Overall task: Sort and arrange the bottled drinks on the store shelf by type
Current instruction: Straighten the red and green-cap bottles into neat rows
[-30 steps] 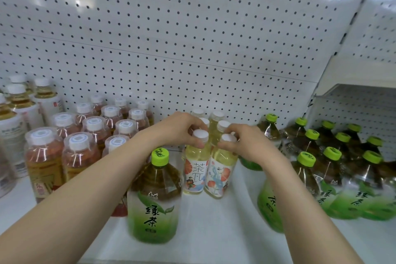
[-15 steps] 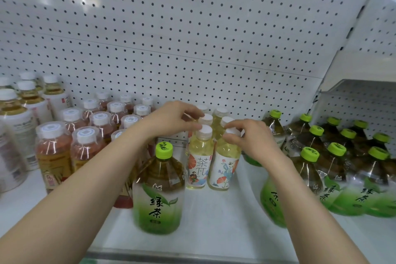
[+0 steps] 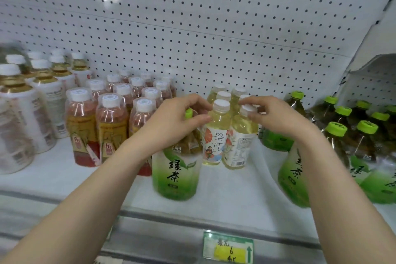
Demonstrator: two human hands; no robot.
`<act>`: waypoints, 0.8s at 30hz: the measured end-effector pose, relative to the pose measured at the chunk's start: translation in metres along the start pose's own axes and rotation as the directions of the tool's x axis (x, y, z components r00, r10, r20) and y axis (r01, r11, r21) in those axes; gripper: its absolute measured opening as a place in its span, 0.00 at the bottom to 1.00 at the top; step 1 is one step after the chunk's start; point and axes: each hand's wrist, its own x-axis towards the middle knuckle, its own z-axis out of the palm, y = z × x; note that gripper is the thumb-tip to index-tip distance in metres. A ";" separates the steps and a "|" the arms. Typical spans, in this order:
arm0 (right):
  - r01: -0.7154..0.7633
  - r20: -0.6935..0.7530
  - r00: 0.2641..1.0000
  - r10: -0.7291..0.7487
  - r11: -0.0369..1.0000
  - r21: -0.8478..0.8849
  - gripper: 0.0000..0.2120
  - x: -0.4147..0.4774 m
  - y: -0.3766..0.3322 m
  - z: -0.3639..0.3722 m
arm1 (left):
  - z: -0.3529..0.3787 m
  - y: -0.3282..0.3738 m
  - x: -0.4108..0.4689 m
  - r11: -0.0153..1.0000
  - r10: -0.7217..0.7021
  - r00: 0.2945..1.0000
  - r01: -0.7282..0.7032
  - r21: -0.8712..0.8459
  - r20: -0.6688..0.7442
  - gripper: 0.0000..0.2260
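The left hand [image 3: 177, 122] pinches the neck of a pale-yellow clear plastic bottle [image 3: 217, 135] with a white cap and flowered label, which stands upright on the white shelf [image 3: 225, 195]. The right hand [image 3: 276, 118] curls its fingertips round the white cap of the twin pale-yellow bottle [image 3: 241, 141] touching it. Under the left wrist stands a big green-labelled tea bottle [image 3: 176, 171]. Left of that hand are red-amber bottles [image 3: 82, 126]. Right of the right hand stand green-capped dark tea bottles [image 3: 364, 141].
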 end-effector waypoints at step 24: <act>-0.112 -0.207 0.974 0.087 0.987 -0.116 0.19 -0.007 -0.019 0.024 | 0.009 -0.007 -0.024 0.999 -0.010 0.992 0.006 -0.033 -0.128 0.25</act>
